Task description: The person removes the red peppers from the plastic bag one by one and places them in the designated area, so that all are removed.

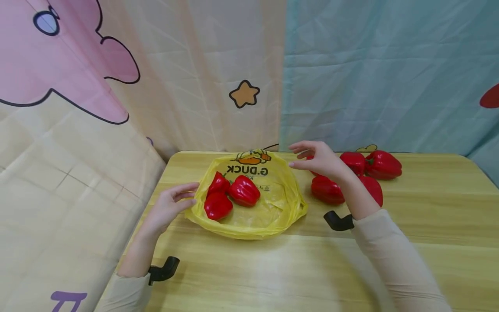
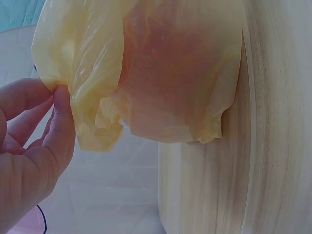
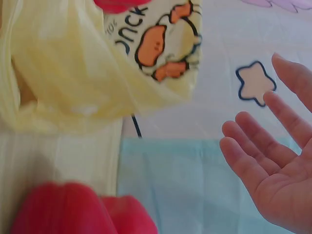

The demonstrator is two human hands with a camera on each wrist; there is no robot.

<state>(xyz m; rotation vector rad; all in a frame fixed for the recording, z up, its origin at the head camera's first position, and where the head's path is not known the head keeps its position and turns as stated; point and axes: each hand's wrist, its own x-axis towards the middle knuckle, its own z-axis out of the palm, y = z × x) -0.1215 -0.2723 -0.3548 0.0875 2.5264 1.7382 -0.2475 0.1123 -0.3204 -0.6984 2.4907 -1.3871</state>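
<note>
A yellow plastic bag point(image 1: 273, 214) with a duck print sits wide-mouthed on the table, and several red bell peppers point(image 1: 244, 191) lie in its left part. My left hand point(image 1: 171, 206) pinches the bag's rim between thumb and fingers, plainest in the left wrist view, where the bag's side point(image 2: 170, 97) shows reddish through the film. Above the bag's right edge is my right hand point(image 1: 317, 160), its fingers spread and nothing in them. Behind and below that hand lie several more bell peppers point(image 1: 383, 165), partly hidden by the forearm.
The light wooden table point(image 1: 249, 273) meets a printed curtain point(image 1: 218, 78) along its back and left side. Black wrist mounts point(image 1: 165, 268) stick out from both sleeves. The loose peppers take up the table just right of the bag.
</note>
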